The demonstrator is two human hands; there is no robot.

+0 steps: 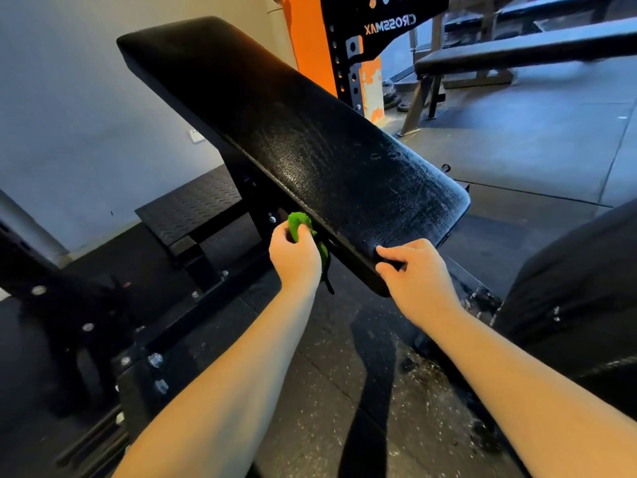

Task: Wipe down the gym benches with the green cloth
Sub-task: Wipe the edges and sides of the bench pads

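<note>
Looking down from the head view, a long black bench pad (293, 132) runs tilted across the picture, its far end high at 11 o'clock and its near end low at 4 o'clock. Its surface is streaked and shiny toward the near end.

The green cloth (299, 222) sits close to the picture's centre, a little toward 9 o'clock. It is bunched against the pad's left long edge, and a tail of it hangs down below that edge. The left hand (294, 258) holds it, its grip curled tight round the bunched fabric, thumb on top.

The right hand (413, 274), at 4 o'clock from the centre, holds the pad's near corner. Its grip is bent over the edge, with one fingertip on the top face and another on the side.

Under the pad, a black bolted steel frame (193, 267) stretches toward 8 o'clock and carries a ridged foot plate (189, 205). An orange-and-black rack (348, 46) stands at 12 o'clock, with a second, flat bench (517, 53) at 1 o'clock. The speckled rubber floor (344, 374) fills 6 o'clock, and another black padded part (579, 305) sits at 4 o'clock near the picture's edge.
</note>
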